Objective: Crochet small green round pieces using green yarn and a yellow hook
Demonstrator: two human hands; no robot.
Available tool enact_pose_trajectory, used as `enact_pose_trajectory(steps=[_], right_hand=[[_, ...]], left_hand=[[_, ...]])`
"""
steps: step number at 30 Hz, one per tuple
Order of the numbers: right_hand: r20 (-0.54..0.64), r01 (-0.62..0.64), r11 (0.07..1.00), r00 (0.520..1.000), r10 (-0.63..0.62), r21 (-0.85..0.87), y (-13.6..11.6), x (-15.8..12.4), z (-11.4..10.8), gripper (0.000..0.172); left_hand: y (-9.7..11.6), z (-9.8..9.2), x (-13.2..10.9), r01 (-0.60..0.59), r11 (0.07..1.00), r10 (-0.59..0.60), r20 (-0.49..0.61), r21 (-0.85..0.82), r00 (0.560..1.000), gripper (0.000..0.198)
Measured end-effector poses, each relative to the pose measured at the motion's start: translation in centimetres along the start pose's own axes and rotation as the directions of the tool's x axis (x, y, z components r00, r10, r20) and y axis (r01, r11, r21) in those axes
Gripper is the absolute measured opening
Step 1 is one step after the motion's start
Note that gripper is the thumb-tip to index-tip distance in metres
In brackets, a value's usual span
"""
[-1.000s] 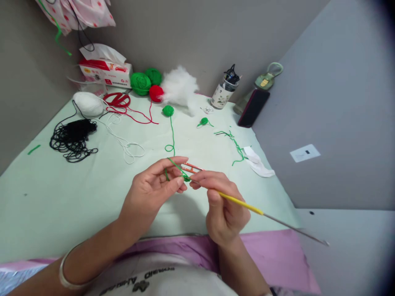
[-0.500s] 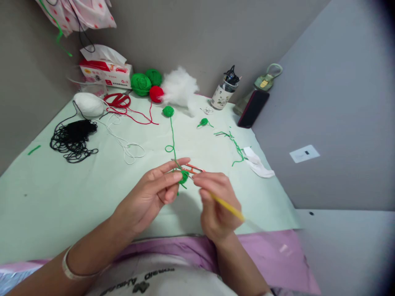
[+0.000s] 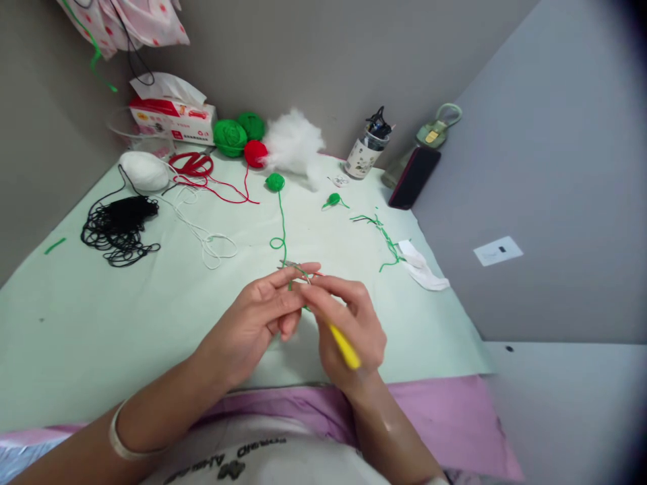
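My left hand [image 3: 263, 316] is closed in a pinch on a small green crochet piece, mostly hidden between the fingers. A green yarn strand [image 3: 281, 222] runs from it up to a small green yarn ball [image 3: 275, 182]. My right hand [image 3: 348, 323] touches the left one and grips a crochet hook with a yellow handle [image 3: 344, 347]; the handle points toward me and the hook's tip sits at the fingertips. Both hands hover over the pale green table [image 3: 101, 316] near its front edge.
At the back lie a tissue box [image 3: 172, 118], green yarn balls [image 3: 231, 137], a red ball [image 3: 255, 152], white stuffing [image 3: 294, 143], white yarn [image 3: 144, 170], black yarn [image 3: 120, 221], red scissors [image 3: 195, 162], a jar [image 3: 364, 155] and a phone [image 3: 415, 178]. Green scraps [image 3: 381, 232] lie right.
My right hand has swung the hook's long end from pointing out to the right round toward me. The hands have closed together, hiding the green piece and the orange tool behind them.
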State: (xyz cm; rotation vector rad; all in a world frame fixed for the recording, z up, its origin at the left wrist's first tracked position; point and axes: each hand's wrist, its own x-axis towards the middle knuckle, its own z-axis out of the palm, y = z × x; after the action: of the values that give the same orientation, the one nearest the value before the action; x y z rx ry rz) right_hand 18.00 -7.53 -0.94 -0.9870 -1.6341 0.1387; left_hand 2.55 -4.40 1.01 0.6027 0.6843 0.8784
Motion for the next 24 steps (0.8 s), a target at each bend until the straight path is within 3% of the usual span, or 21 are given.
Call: enact_pose_trajectory(steps=[3,6,9,13,19,24], right_hand=[[-0.047,-0.260,0.928,0.958,0.282,0.269,0.2,0.8,-0.5,0.022],[0.054,-0.408,0.763,0.895,0.443,0.502,0.2,1.4,-0.4,0.017],[0.093,-0.424,0.732,0.889,0.447,0.533,0.2,1.4,0.1,0.014],[0.079,-0.426,0.740,0.887,0.455,0.520,0.3,1.2,0.3,0.013],[0.120,-0.441,0.700,0.881,0.458,0.561,0.5,1.2,0.0,0.014],[0.122,-0.457,0.676,0.868,0.482,0.578,0.7,1.3,-0.1,0.014]], left_hand=[[0.5,-0.4,0.2,0.014,0.999,-0.014,-0.009,-0.039,1.000,0.026],[0.6,-0.3,0.2,-0.062,0.998,0.063,-0.026,0.033,0.998,0.024],[0.4,0.0,0.1,-0.127,0.982,0.129,-0.003,0.140,0.992,0.027],[0.2,0.0,-0.1,-0.181,0.961,0.196,-0.053,0.207,0.979,0.030],[0.5,-0.2,-0.2,-0.157,0.969,0.178,-0.098,0.191,0.979,0.036],[0.6,-0.2,-0.3,-0.135,0.980,0.144,-0.056,0.145,0.988,0.026]])
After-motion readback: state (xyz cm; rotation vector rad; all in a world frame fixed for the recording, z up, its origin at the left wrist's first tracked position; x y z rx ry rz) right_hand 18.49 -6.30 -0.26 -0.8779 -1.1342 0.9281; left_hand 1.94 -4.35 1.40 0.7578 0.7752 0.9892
